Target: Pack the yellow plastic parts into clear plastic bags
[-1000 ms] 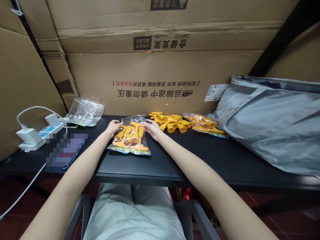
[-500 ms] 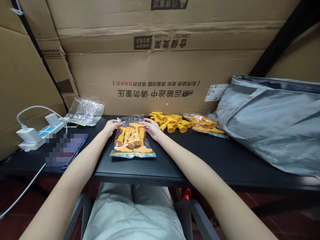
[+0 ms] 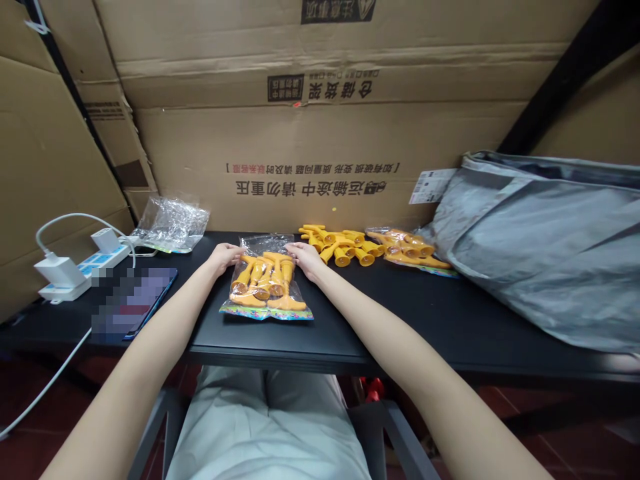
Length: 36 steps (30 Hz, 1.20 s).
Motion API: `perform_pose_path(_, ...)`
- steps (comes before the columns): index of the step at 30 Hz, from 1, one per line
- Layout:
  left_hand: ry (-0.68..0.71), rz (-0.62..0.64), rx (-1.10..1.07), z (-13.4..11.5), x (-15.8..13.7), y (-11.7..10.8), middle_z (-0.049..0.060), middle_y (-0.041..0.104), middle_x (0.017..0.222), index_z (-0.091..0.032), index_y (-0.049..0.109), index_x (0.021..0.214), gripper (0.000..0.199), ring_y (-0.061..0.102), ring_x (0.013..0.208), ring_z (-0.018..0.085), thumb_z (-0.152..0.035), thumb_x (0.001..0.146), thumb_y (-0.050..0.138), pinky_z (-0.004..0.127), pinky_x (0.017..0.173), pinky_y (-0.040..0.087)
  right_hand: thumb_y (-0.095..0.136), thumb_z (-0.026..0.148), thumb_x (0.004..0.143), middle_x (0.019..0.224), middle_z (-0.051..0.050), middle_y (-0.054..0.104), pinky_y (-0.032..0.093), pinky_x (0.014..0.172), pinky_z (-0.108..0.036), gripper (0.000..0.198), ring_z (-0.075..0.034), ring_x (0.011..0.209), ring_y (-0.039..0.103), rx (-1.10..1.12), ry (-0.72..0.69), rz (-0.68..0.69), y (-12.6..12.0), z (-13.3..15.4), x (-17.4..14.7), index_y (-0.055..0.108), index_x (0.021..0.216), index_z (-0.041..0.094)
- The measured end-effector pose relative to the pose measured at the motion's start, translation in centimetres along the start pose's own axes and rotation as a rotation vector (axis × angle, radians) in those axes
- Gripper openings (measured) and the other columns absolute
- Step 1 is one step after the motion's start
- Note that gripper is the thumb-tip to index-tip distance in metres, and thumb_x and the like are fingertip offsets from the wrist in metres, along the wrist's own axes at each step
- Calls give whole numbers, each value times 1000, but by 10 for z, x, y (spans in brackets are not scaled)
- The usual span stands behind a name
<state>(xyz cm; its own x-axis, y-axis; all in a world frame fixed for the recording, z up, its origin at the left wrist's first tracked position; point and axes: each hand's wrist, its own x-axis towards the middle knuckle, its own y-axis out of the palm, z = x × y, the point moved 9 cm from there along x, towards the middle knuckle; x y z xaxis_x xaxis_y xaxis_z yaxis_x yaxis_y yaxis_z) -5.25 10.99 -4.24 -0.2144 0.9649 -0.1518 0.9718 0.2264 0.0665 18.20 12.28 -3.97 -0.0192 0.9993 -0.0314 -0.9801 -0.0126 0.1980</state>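
A clear plastic bag (image 3: 267,312) with a colourful printed strip along its near edge lies on the black table in front of me. Inside it are several yellow-orange plastic pieces (image 3: 275,272), with flared cup ends and curved T-shaped ends. My left hand (image 3: 225,257) pinches the bag's far left edge. At the far right edge, my right hand (image 3: 305,259) has its fingers closed on the bag too. Between the hands the bag's transparent far end stands up slightly. The fingertips are partly hidden by the film.
Loose yellow pieces (image 3: 343,245) are heaped behind my right hand, beside another filled bag (image 3: 410,248). A grey fabric bag (image 3: 540,247) stands at the right. On the left are crumpled clear bags (image 3: 173,223), a power strip (image 3: 93,267) and a phone (image 3: 145,300). Cardboard (image 3: 310,140) walls the back.
The yellow pieces in the bag have shifted slightly towards me and the far end of the bag shows more bare film. Both hands keep hold of its sides.
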Motion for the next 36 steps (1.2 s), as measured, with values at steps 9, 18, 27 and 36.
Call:
perform_pose_path(9, 1, 22, -35, -1, -2, 3, 6, 64, 57, -12, 48, 56, 27, 61, 49, 10, -1, 68, 69, 22, 53, 52, 65, 10, 71, 64, -1, 62, 47, 55, -21, 17, -10, 60, 59, 4, 4, -46, -5, -3, -1, 52, 63, 17)
perform_pose_path(18, -24, 160, -96, -1, -3, 8, 8, 68, 65, -10, 57, 71, 13, 66, 57, 13, -3, 70, 68, 22, 55, 54, 58, 8, 78, 68, -4, 68, 51, 60, -23, 18, -12, 63, 64, 73, 87, 52, 2, -3, -7, 49, 66, 18)
perform_pose_path(27, -51, 250, -55, 0, -2, 4, 8, 70, 69, -10, 68, 83, 22, 67, 60, 14, -1, 63, 73, 23, 60, 55, 56, 1, 68, 64, -3, 67, 47, 53, -20, 17, -10, 56, 59, 31, 68, 35, -1, -1, -3, 64, 68, 15)
perform_pose_path(36, -16, 207, 44, -5, -3, 1, 7, 68, 65, -10, 66, 60, 20, 64, 57, 11, 9, 59, 58, 19, 57, 53, 48, 5, 62, 55, 1, 59, 42, 52, -20, 16, -11, 55, 55, -87, -38, 75, 1, 5, 1, 54, 56, 19)
